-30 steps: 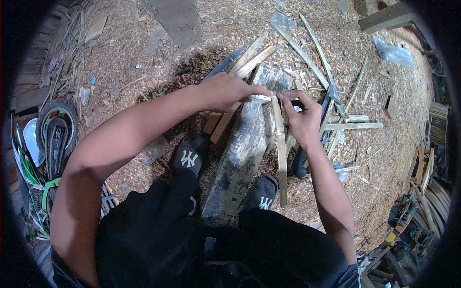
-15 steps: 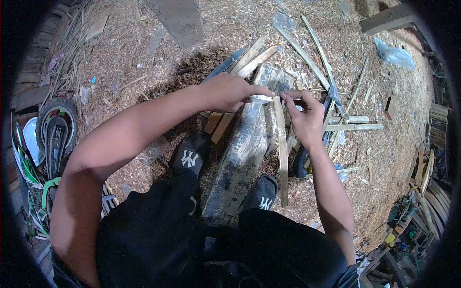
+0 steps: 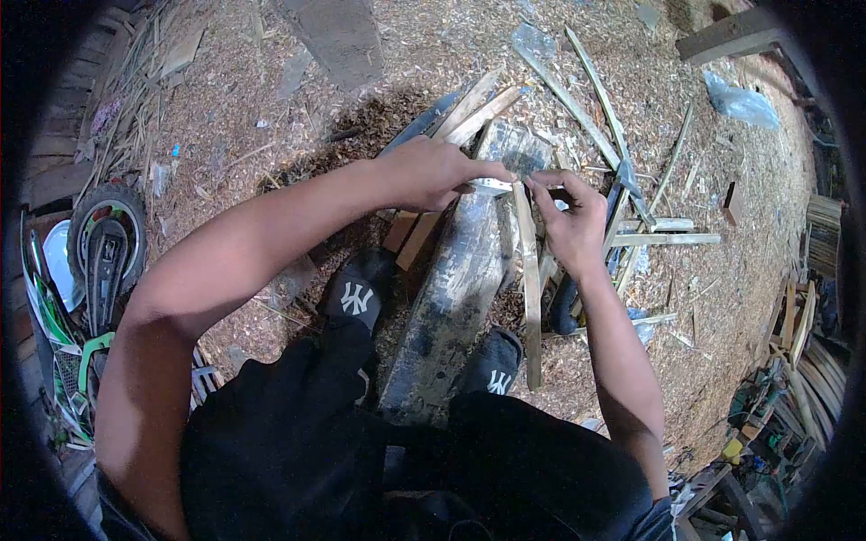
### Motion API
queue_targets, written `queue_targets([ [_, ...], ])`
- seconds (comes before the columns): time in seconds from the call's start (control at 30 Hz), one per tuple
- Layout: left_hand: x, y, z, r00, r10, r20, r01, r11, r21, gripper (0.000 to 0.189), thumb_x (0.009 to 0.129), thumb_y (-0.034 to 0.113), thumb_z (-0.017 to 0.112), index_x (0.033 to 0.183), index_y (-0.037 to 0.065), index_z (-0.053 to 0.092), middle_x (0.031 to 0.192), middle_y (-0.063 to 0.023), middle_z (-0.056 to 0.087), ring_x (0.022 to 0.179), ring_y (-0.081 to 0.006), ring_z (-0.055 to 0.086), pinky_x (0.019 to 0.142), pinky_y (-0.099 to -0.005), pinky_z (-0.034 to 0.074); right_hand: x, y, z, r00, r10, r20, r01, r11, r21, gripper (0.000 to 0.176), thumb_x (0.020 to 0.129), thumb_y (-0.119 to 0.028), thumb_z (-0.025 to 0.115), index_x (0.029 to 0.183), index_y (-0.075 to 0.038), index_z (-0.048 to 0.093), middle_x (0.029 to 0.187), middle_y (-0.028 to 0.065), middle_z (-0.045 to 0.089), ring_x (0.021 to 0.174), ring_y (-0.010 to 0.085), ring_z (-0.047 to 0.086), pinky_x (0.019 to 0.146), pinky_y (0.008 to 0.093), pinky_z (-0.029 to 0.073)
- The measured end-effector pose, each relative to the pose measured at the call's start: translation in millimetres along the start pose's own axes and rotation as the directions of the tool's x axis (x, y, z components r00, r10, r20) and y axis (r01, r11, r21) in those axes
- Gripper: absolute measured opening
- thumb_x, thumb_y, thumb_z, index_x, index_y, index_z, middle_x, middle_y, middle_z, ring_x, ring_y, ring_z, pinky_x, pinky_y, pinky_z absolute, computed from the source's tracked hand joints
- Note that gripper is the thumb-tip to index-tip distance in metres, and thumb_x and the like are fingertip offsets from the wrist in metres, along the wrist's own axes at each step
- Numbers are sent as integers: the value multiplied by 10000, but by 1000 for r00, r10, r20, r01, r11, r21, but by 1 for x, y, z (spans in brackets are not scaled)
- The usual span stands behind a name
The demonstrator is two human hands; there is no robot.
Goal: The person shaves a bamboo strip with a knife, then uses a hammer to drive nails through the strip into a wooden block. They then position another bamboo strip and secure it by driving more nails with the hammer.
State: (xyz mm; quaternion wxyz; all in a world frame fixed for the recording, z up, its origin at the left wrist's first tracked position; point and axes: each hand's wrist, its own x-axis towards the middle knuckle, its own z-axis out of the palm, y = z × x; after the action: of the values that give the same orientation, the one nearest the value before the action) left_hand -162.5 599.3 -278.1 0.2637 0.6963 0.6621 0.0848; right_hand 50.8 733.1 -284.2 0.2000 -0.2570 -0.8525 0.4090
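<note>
My left hand is closed around one end of a short white strip with small dark marks, its index finger stretched along the top. The strip lies across the upper part of a worn wooden beam between my legs. A narrow wooden stick hangs beside the beam, its upper end at the strip's right end. My right hand is pinched, thumb and index finger together close to the stick's upper end. What sits in that pinch, if anything, is too small to tell.
Wooden sticks and a blue-grey tool lie right of the beam. Wood chips cover the ground. A clear plastic bag is at upper right, a wheel at left. My shoes flank the beam.
Almost nothing differs. My right hand's fingers have shifted very slightly at the stick's upper end; my left hand stays in place.
</note>
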Motion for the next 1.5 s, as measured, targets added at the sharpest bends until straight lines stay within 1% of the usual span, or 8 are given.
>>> queue_targets([
  [0.33, 1, 2, -3, 999, -26, 37, 26, 1000, 0, 760, 831, 145, 703, 1468, 469, 445, 883, -146, 711, 805, -369, 710, 770, -496, 579, 2, -1, -2, 998, 57, 37, -59, 997, 42, 127, 920, -59, 730, 1015, 25, 739, 995, 108, 761, 838, 110, 694, 746, 261, 550],
  [0.43, 1, -1, 1, 1000, -10, 18, 10, 1000, -8, 764, 826, 141, 703, 1470, 461, 445, 880, -149, 711, 800, -370, 710, 767, -495, 579, 1, -1, 0, 998, 57, -6, -57, 997, 50, 99, 885, -61, 743, 976, -24, 753, 949, 125, 766, 863, 216, 748, 775, 324, 565],
  [0.53, 1, -2, 2, 1000, 2, 2, -2, 1000, 1, 768, 820, 140, 702, 1473, 453, 446, 878, -152, 710, 792, -370, 710, 765, -493, 579, 2, 2, 1, 1000, -11, -3, 11, 1000, 6, 111, 911, -56, 739, 994, 18, 740, 982, 104, 763, 827, 115, 703, 742, 267, 556],
  [0.83, -2, 5, -9, 998, -41, 39, 42, 999, -7, 600, 905, 188, 662, 1429, 424, 488, 940, -148, 719, 850, -371, 716, 745, -497, 564, 2, 5, 7, 988, -134, -77, 133, 991, -23, 82, 867, -13, 756, 881, 36, 692, 937, 146, 754, 807, 185, 734, 723, 302, 572],
  [0.93, 0, 2, -6, 1000, -16, 17, 16, 1000, -18, 602, 905, 195, 660, 1435, 421, 484, 937, -155, 718, 858, -383, 712, 752, -506, 557, 1, 6, 8, 979, -177, -102, 174, 984, -33, 72, 844, 6, 740, 906, 5, 703, 897, 163, 727, 835, 317, 728, 738, 371, 560],
  [1.0, -1, 4, -8, 998, -36, 42, 38, 999, -29, 610, 900, 197, 664, 1439, 421, 485, 938, -162, 717, 861, -390, 709, 761, -509, 552, 2, 3, 8, 964, -233, -125, 228, 972, -58, 83, 836, 14, 741, 905, 4, 696, 887, 166, 718, 810, 330, 716, 730, 380, 557],
  [1.37, 1, 2, 1, 1000, -30, 6, 30, 1000, -4, 626, 900, 177, 649, 1450, 424, 482, 913, -187, 704, 836, -402, 700, 750, -522, 544, -7, 1, 14, 976, -178, -122, 166, 981, -100, 71, 863, 3, 716, 893, 31, 659, 897, 209, 694, 813, 399, 685, 714, 425, 548],
  [1.5, 1, -3, 6, 997, 13, -81, -15, 1000, -22, 547, 928, 247, 655, 1435, 395, 510, 888, -184, 698, 815, -402, 696, 744, -526, 546, -4, 1, 14, 959, -234, -162, 223, 971, -88, 76, 880, -26, 720, 943, 0, 686, 888, 179, 719, 804, 323, 730, 696, 372, 568],
])
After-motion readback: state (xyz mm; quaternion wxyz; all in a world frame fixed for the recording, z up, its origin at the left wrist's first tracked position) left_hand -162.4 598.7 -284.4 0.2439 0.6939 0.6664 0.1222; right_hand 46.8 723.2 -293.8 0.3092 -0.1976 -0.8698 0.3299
